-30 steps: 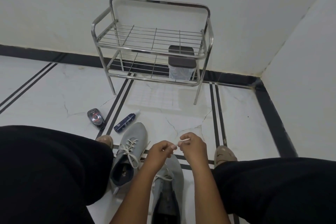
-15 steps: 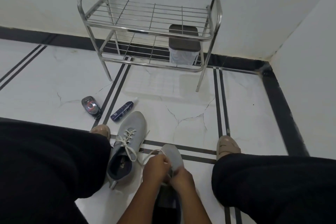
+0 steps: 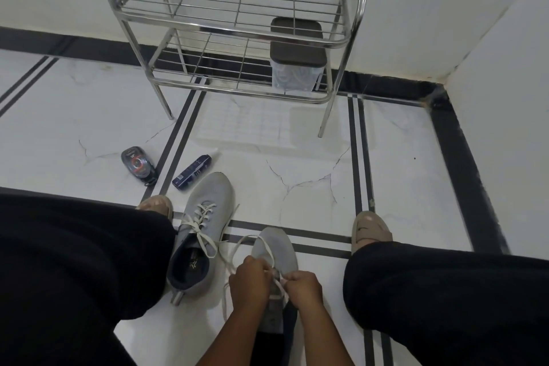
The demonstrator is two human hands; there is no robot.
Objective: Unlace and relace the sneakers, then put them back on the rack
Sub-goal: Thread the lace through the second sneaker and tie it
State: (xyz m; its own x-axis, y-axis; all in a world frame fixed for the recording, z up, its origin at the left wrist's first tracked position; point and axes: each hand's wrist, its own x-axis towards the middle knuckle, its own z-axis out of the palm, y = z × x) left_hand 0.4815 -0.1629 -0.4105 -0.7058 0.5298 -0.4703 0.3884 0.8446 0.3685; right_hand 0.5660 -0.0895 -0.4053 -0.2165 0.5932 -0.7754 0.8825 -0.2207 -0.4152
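Pinching the white lace (image 3: 237, 249) in both hands, left (image 3: 248, 281) and right (image 3: 303, 285), you work over the near sneaker (image 3: 277, 249), its mate (image 3: 202, 232) laced beside it, rack (image 3: 231, 30) beyond.

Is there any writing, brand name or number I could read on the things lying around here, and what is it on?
No text can be read here.
Blue tube: pale print, too blurred.
Black oval tin: red and white label, too small.
Left grey sneaker: pale insole mark, illegible.
Beige shoe: dark mark, no letters.
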